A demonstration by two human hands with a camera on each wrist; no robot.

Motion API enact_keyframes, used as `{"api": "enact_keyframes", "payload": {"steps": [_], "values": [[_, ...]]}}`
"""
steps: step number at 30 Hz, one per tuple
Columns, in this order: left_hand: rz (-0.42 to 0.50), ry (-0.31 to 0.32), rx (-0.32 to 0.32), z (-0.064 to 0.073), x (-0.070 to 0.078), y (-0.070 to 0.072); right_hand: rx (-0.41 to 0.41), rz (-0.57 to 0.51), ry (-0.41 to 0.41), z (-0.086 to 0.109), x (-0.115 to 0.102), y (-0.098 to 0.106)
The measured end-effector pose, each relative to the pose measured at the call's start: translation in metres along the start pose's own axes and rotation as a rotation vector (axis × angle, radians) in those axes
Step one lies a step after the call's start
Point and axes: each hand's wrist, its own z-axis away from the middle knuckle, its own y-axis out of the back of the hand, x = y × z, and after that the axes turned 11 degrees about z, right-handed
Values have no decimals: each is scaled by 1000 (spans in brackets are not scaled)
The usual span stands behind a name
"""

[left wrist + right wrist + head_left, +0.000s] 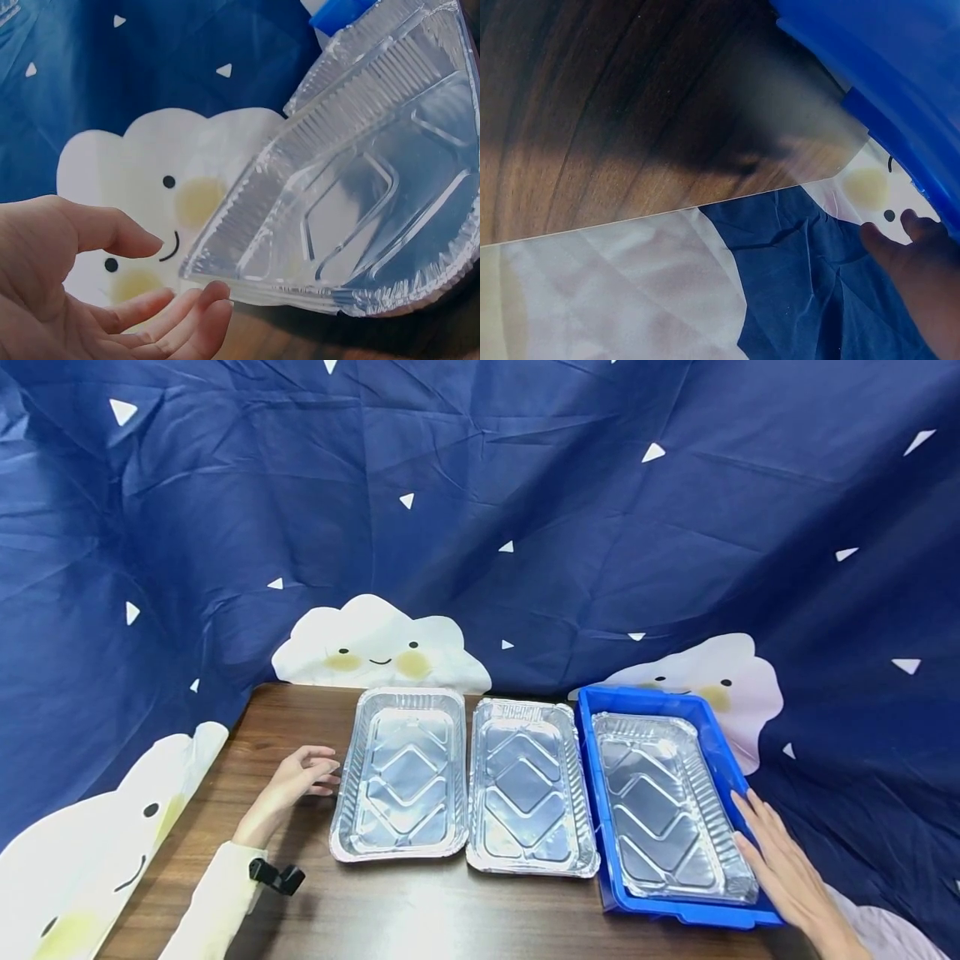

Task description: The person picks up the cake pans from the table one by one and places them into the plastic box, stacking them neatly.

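Fingers of the left hand (292, 781) curve loosely, holding nothing, just beside the left pan (405, 785). Those of the right hand (783, 860) lie nearly straight at the right edge of the blue bin (675, 912), perhaps steadying it. A middle pan (525, 797) sits alongside on the wooden counter (420, 910), probably for easy reach; a third pan (660, 802) rests inside the bin, whose walls likely limit sliding. All three are shiny rectangular foil, pleated-sided, zigzag-ridged.

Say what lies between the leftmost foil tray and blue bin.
The middle foil tray lies between the leftmost tray and the blue bin, in the head view.
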Motion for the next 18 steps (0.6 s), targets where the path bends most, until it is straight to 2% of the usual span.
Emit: {"api": "enact_keyframes", "payload": {"steps": [7, 18], "values": [[-8, 53, 26, -4, -6, 0, -2, 21, -11, 1, -1, 1], [-2, 70, 107, -13, -15, -3, -18, 15, -23, 0, -2, 2]]}}
